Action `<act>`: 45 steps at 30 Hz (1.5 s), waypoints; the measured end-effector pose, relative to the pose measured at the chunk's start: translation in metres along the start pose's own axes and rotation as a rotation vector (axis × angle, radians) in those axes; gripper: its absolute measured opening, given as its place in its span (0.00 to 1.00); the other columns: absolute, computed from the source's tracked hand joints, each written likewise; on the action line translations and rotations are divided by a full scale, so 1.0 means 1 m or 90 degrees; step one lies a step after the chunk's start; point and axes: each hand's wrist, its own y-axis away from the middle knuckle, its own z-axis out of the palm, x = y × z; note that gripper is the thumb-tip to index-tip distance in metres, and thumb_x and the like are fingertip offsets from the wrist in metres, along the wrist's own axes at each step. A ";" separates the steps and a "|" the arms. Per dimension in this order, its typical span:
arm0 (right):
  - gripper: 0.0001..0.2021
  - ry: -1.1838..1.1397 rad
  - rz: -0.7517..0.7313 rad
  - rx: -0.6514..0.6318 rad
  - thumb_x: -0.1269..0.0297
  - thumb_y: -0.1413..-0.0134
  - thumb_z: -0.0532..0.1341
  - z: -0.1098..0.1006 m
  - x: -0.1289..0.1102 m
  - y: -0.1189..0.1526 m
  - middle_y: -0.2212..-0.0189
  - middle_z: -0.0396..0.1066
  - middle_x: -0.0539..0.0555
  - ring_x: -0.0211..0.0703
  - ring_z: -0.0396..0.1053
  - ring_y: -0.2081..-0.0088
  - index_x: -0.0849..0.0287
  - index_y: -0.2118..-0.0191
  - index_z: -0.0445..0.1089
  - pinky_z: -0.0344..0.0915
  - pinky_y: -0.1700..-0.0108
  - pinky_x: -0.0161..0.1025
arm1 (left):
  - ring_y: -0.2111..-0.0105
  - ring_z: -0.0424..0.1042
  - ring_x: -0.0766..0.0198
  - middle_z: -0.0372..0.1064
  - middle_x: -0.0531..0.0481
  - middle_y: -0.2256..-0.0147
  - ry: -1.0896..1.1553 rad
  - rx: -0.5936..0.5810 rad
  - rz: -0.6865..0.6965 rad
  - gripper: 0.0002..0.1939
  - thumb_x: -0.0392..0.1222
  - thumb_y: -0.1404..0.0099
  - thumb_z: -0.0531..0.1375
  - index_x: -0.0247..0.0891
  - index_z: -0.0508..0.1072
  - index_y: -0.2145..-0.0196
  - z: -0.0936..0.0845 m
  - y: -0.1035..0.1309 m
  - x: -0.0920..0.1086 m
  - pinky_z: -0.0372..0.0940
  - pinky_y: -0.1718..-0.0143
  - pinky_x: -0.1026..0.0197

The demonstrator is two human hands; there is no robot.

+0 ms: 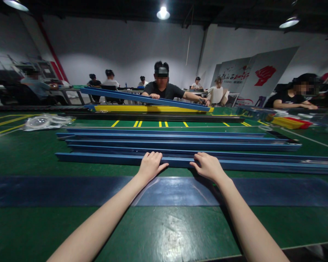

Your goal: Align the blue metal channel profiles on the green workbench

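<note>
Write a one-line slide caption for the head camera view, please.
Left hand and right hand grip the nearest blue channel on a green table, beyond a transparent strip.

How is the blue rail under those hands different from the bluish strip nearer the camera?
The blue rail has a raised wall; the bluish strip looks flat. The left hand and right hand grip the rail; the strip has no hand on it. Both are long and lie across the green table.

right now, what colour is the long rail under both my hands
Blue; the long rail shows best in the head view.
</note>
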 end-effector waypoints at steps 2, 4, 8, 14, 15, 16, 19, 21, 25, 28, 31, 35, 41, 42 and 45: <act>0.14 0.006 -0.013 0.002 0.55 0.44 0.50 0.001 0.000 0.000 0.66 0.69 0.55 0.42 0.65 0.62 0.58 0.67 0.66 0.53 0.68 0.34 | 0.68 0.64 0.59 0.68 0.48 0.71 -0.004 0.007 0.000 0.17 0.55 0.40 0.53 0.36 0.66 0.70 -0.001 0.000 0.000 0.51 0.67 0.59; 0.16 0.010 -0.018 0.010 0.53 0.44 0.49 0.002 0.000 0.000 0.66 0.69 0.55 0.42 0.65 0.62 0.59 0.67 0.66 0.53 0.67 0.34 | 0.68 0.64 0.59 0.68 0.48 0.71 -0.008 0.012 0.000 0.17 0.55 0.40 0.53 0.36 0.66 0.70 -0.001 0.000 0.000 0.51 0.67 0.59; 0.20 0.010 -0.013 0.029 0.49 0.44 0.46 0.006 -0.003 -0.002 0.68 0.69 0.55 0.42 0.65 0.64 0.59 0.69 0.66 0.53 0.67 0.35 | 0.68 0.64 0.59 0.67 0.48 0.70 -0.010 0.019 -0.009 0.17 0.55 0.41 0.54 0.36 0.66 0.70 -0.001 0.001 0.000 0.51 0.67 0.59; 0.17 -0.003 -0.066 0.096 0.52 0.43 0.48 0.017 -0.018 -0.008 0.68 0.68 0.55 0.43 0.63 0.63 0.59 0.67 0.64 0.52 0.65 0.36 | 0.66 0.63 0.58 0.67 0.48 0.69 -0.010 0.029 -0.009 0.17 0.55 0.41 0.55 0.36 0.66 0.70 0.000 0.000 0.001 0.52 0.67 0.59; 0.16 -0.006 -0.075 0.109 0.53 0.43 0.49 0.019 -0.021 -0.008 0.68 0.67 0.55 0.43 0.62 0.63 0.60 0.67 0.64 0.52 0.65 0.36 | 0.66 0.63 0.58 0.67 0.48 0.69 -0.011 0.030 -0.008 0.17 0.55 0.41 0.55 0.36 0.66 0.70 0.000 0.000 0.001 0.52 0.67 0.59; 0.15 -0.009 -0.083 0.120 0.54 0.43 0.49 0.020 -0.023 -0.009 0.68 0.67 0.55 0.43 0.62 0.63 0.60 0.66 0.64 0.52 0.65 0.36 | 0.66 0.63 0.58 0.67 0.48 0.69 -0.012 0.030 -0.007 0.17 0.55 0.41 0.55 0.36 0.66 0.70 0.000 0.001 0.001 0.52 0.67 0.59; 0.12 -0.020 -0.096 0.141 0.57 0.43 0.51 0.021 -0.026 -0.010 0.69 0.67 0.54 0.42 0.61 0.64 0.60 0.67 0.64 0.51 0.65 0.36 | 0.67 0.63 0.58 0.67 0.48 0.69 -0.012 0.030 -0.008 0.17 0.55 0.41 0.54 0.36 0.66 0.70 0.000 0.001 0.001 0.52 0.67 0.59; 0.11 -0.035 -0.096 0.143 0.58 0.43 0.52 0.021 -0.026 -0.011 0.69 0.67 0.53 0.41 0.61 0.65 0.60 0.68 0.64 0.51 0.66 0.36 | 0.67 0.62 0.58 0.66 0.48 0.69 -0.011 0.027 -0.007 0.17 0.55 0.41 0.54 0.36 0.66 0.70 0.001 0.001 0.000 0.52 0.67 0.59; 0.10 -0.052 -0.090 0.137 0.59 0.44 0.54 0.019 -0.023 -0.012 0.71 0.67 0.52 0.40 0.61 0.66 0.59 0.71 0.64 0.50 0.67 0.35 | 0.66 0.62 0.58 0.66 0.47 0.69 -0.009 0.023 -0.007 0.17 0.55 0.41 0.54 0.36 0.66 0.70 0.000 0.001 0.000 0.52 0.67 0.59; 0.10 -0.043 -0.089 0.128 0.60 0.44 0.54 0.016 -0.022 -0.013 0.71 0.67 0.52 0.39 0.61 0.66 0.59 0.71 0.64 0.50 0.67 0.35 | 0.66 0.62 0.58 0.66 0.48 0.69 -0.005 0.021 -0.006 0.17 0.55 0.41 0.54 0.36 0.66 0.69 0.001 0.001 0.000 0.52 0.67 0.59; 0.09 -0.030 -0.090 0.115 0.61 0.44 0.54 0.014 -0.023 -0.014 0.71 0.67 0.52 0.39 0.62 0.66 0.59 0.71 0.65 0.50 0.68 0.35 | 0.67 0.63 0.58 0.66 0.48 0.69 -0.002 0.021 -0.001 0.17 0.55 0.41 0.54 0.36 0.66 0.69 0.002 0.001 -0.001 0.52 0.67 0.59; 0.09 -0.023 -0.085 0.096 0.61 0.44 0.54 0.012 -0.022 -0.014 0.71 0.68 0.51 0.39 0.63 0.66 0.59 0.71 0.65 0.50 0.69 0.35 | 0.67 0.63 0.59 0.67 0.48 0.69 0.012 0.024 0.004 0.16 0.54 0.40 0.54 0.37 0.66 0.69 0.002 0.001 -0.001 0.52 0.67 0.59; 0.08 -0.034 -0.063 0.069 0.62 0.45 0.54 0.006 -0.009 -0.009 0.71 0.68 0.52 0.38 0.63 0.66 0.58 0.72 0.65 0.49 0.70 0.34 | 0.67 0.63 0.60 0.67 0.49 0.68 0.030 0.048 0.015 0.15 0.53 0.39 0.53 0.37 0.66 0.66 0.003 0.001 -0.002 0.53 0.67 0.60; 0.08 -0.037 -0.055 0.063 0.62 0.46 0.54 0.005 -0.005 -0.007 0.71 0.68 0.51 0.38 0.63 0.67 0.58 0.72 0.65 0.48 0.71 0.34 | 0.67 0.63 0.60 0.67 0.49 0.68 0.030 0.050 0.015 0.15 0.53 0.39 0.53 0.37 0.66 0.66 0.003 0.001 -0.002 0.53 0.67 0.59; 0.08 -0.050 -0.029 0.044 0.63 0.47 0.54 0.001 0.010 0.000 0.71 0.68 0.51 0.38 0.63 0.68 0.58 0.73 0.64 0.48 0.72 0.33 | 0.67 0.64 0.60 0.68 0.49 0.68 0.029 0.051 0.018 0.16 0.53 0.39 0.53 0.37 0.66 0.66 0.003 0.001 -0.002 0.53 0.66 0.59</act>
